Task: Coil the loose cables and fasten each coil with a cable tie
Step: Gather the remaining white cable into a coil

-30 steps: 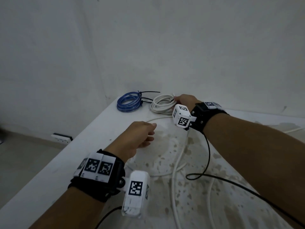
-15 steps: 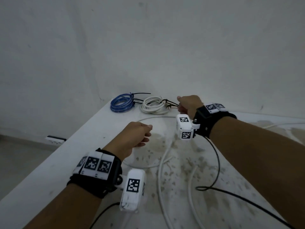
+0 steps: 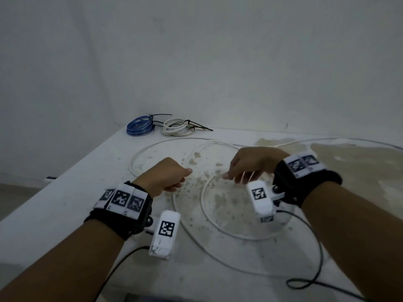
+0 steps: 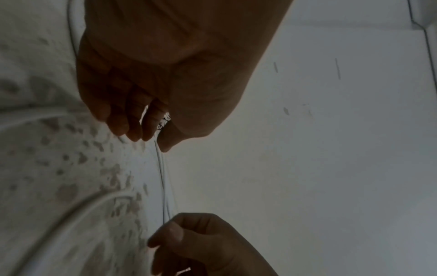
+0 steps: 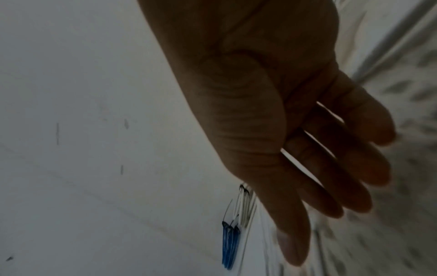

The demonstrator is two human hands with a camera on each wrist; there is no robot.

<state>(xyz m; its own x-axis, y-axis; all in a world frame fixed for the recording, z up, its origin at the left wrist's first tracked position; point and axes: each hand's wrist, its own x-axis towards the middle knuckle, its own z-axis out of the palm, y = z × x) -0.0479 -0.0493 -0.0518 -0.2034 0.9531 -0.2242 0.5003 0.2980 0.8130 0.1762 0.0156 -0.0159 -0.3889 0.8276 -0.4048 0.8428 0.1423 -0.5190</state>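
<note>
Two tied coils sat at the back of the worktop (image 3: pixel 65 203): one blue coil (image 3: pixel 139 127) and one white coil (image 3: pixel 175 127). One loose white cable (image 3: pixel 205 216) sprawled across it. Two hands were there, left (image 3: pixel 165 175) and right (image 3: pixel 253 164).

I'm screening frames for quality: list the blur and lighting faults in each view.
Head view: dim, right hand motion-blurred, left hand sharp. Left wrist view: left hand a dark backlit shape, the stained table smeared. Right wrist view: right hand dark against the pale wall, tabletop streaked with motion blur.
</note>
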